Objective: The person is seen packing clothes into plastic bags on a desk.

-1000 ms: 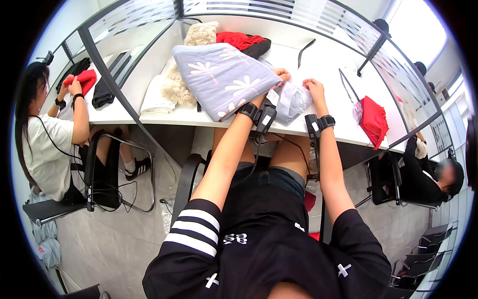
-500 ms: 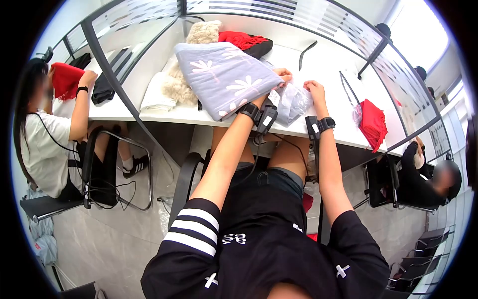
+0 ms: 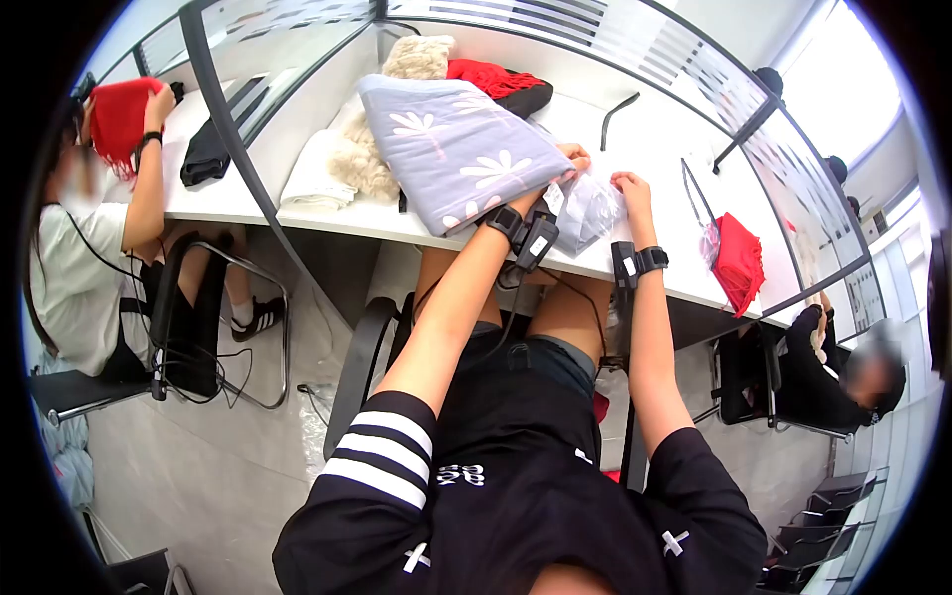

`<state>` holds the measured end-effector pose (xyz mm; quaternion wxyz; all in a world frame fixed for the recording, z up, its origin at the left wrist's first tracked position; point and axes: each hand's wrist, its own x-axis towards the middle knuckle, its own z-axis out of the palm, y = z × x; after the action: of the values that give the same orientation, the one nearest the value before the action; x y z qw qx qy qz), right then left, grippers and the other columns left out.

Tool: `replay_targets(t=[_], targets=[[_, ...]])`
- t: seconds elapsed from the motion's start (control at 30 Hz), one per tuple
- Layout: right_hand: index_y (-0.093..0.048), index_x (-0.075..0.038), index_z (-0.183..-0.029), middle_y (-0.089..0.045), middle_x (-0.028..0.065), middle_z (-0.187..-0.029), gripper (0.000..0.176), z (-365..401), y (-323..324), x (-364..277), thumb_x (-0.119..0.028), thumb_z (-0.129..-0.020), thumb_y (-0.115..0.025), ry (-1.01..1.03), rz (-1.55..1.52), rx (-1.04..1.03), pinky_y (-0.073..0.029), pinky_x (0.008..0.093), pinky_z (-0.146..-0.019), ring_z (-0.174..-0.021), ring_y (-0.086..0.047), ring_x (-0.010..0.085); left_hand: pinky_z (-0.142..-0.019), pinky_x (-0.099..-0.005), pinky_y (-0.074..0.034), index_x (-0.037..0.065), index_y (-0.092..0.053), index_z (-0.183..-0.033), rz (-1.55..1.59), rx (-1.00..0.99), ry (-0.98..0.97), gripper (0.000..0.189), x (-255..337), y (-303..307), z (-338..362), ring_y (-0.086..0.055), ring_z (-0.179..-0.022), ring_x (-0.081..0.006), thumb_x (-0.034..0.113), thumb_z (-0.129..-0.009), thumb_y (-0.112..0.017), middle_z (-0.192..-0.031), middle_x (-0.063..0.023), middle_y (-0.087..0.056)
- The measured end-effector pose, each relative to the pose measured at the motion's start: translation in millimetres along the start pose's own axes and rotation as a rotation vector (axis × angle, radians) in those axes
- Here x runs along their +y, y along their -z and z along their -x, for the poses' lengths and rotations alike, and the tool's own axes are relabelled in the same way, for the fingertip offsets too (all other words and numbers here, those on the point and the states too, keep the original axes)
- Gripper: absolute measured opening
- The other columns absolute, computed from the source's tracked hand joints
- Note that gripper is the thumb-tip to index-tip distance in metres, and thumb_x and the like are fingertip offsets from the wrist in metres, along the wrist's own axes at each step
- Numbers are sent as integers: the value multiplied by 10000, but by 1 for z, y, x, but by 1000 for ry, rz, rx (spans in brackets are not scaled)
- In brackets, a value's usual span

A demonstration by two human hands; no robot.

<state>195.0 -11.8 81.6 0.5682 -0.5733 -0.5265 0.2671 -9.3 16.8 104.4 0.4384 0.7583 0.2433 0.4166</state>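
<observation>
A clear plastic bag (image 3: 585, 216) lies crumpled near the desk's front edge, between my two hands. My left hand (image 3: 573, 156) is closed at the bag's upper left edge, by the right corner of a folded lavender cloth (image 3: 451, 144) with white flowers. My left wrist passes along that cloth's lower right edge. On the bag's other side, my right hand (image 3: 633, 186) has its fingers bent and pinched at the upper right edge. A small white label (image 3: 554, 198) shows at the bag's left side. Both wrists wear black straps with small devices.
Cream fluffy fabric (image 3: 359, 164), folded white cloth (image 3: 319, 177) and a red fringed item (image 3: 491, 75) lie left and behind. A red fringed cloth (image 3: 738, 260) sits at the right. Partitions (image 3: 233, 129) flank the desk (image 3: 654, 129). Seated people (image 3: 89, 288) (image 3: 828, 377) are on both sides.
The view has shifted slightly. My hands stay at the plastic bag with little movement. The person at the left has raised the red cloth higher.
</observation>
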Motion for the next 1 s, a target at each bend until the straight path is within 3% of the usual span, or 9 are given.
replay_targets(t=[0.27,0.7,0.9,1.0], targets=[[-586,42,-760,-590,83,-698,156,3,-2,-3,-13,-722,-445,34,8,4,-435,208,-620,-628,-544,124,-537,-222,-368,20,-553,-829,33,-28,-14,233,-10,-1,0,-439,-570,-107,231,-783,-465,-651,2,-521],[-584,42,-762,-589,77,-706,154,3,0,-1,-20,-733,-446,27,-21,8,-439,207,-616,-631,-550,121,-507,-220,-371,15,-555,-882,105,16,-34,243,-3,-2,-2,-454,-539,-91,209,-736,-539,-650,-17,-533],[-588,40,-755,-592,81,-695,157,-2,1,6,-27,-732,-448,30,-44,10,-442,207,-610,-623,-553,121,-556,-212,-385,41,-542,-906,159,-53,71,224,0,1,-2,-469,-609,-98,218,-769,-536,-703,-26,-532],[-583,37,-765,-584,74,-703,151,-3,2,7,-31,-735,-451,9,-42,7,-429,203,-617,-631,-538,116,-547,-217,-388,46,-542,-911,62,10,-55,222,4,1,0,-475,-615,-99,218,-771,-535,-716,-28,-541]])
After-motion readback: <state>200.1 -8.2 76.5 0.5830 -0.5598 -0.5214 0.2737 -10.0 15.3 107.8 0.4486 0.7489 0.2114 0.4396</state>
